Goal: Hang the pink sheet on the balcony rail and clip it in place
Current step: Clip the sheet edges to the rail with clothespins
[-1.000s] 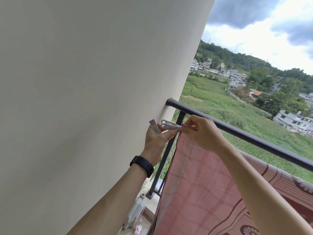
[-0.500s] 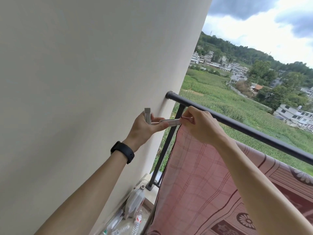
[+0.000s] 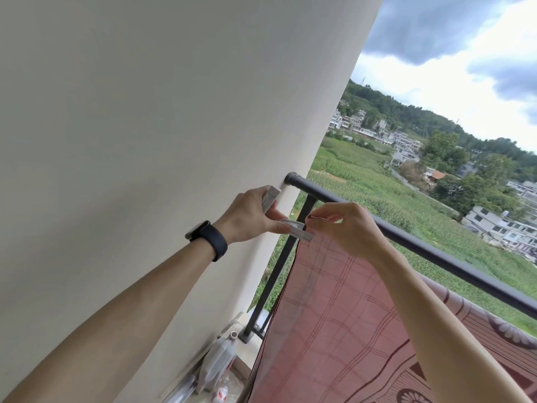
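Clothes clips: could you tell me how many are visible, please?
2. The lower clip is pinched by the left hand at the corner of the pink sheet; the upper clip sticks up from the same hand. Others may be hidden.

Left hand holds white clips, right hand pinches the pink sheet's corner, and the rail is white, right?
No, the head view shows the rail is black. The left hand does hold white clips and the right hand pinches the corner of the pink sheet.
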Motion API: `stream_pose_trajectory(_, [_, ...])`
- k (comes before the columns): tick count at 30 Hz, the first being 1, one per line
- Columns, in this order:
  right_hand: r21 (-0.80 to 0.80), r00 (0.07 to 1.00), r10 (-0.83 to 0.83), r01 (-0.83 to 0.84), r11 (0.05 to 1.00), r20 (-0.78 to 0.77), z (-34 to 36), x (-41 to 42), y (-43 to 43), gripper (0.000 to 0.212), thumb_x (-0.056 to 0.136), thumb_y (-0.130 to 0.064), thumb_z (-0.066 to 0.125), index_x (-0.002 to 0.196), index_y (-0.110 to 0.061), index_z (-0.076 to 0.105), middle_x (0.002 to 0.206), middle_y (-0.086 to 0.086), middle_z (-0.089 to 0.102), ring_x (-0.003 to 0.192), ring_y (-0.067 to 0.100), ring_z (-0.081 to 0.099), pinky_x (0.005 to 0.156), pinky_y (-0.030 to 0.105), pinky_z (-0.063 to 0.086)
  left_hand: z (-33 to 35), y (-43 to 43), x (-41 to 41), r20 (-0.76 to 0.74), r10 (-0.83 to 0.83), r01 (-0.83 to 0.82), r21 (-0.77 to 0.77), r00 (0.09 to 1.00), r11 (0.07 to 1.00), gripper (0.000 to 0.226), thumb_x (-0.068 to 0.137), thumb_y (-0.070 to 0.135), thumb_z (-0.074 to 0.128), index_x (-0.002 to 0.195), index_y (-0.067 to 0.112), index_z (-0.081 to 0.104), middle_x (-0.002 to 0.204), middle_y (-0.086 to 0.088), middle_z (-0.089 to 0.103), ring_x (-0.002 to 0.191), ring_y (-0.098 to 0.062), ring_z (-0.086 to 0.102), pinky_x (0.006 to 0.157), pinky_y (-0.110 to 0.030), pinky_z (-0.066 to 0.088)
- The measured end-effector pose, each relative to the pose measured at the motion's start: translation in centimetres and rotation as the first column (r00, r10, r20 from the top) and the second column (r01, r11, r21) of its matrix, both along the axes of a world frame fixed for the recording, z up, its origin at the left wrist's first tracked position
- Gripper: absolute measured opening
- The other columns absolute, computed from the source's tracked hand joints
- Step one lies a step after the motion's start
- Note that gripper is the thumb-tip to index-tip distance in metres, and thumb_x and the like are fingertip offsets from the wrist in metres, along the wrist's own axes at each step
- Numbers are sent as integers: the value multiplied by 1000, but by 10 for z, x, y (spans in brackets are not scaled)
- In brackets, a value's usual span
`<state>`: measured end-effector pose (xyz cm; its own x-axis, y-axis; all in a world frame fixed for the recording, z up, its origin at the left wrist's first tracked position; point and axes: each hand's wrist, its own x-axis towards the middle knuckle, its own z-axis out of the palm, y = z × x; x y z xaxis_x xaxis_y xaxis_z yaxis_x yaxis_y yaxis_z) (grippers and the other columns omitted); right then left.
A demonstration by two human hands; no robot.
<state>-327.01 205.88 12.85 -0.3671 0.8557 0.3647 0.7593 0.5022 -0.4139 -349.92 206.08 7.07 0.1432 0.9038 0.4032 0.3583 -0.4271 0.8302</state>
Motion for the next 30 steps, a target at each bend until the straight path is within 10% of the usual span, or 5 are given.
stream_pose_trajectory(12, [36,994,-66,63,997,83,2,-2,1,24,79,-51,76,98,-37,76,91,-20,74,79,-7,67,81,27,59,1,8,22,99,-60,63,-23,993,998,43,69,42,88,83,36,47,115,6,69,85,-5,74,80,-30,57])
stream_pose_trajectory(19, [526,998,-8,37,850,-58,-57,1,-56,16,90,-31,68,99,-19,75,101,-9,72,96,13,60,86,17,44,-83,-30,12,522,86,137,-374,849,917,38,79,52,56,92,16,54,89,-2,50,70,-13,56,63,-28,48])
stream_pose_trajectory(24, [-14,980,-43,41,999,-196,-171,-4,-107,14,89,-45,69,102,-39,69,100,-23,68,93,2,64,77,23,53,-174,-82,33,553,196,172,-543,810,822,25,98,42,56,94,23,72,92,-3,61,82,-12,59,74,-29,48])
stream_pose_trajectory(27, [-529,924,-202,0,849,-323,-237,-10,-132,36,84,-65,67,114,-46,62,106,-28,69,96,-8,65,75,13,53,-212,-112,52,620,244,238,-590,746,772,21,87,34,70,102,20,76,99,-9,73,86,-20,65,71,-28,51])
stream_pose_trajectory(30, [-650,883,-310,7,760,-353,-287,-9,-147,27,86,-48,75,110,-35,68,98,-23,74,90,-1,71,76,14,55,-243,-132,67,607,348,241,-680,715,692,26,85,19,75,109,8,73,99,-10,76,76,-14,68,56,-17,48])
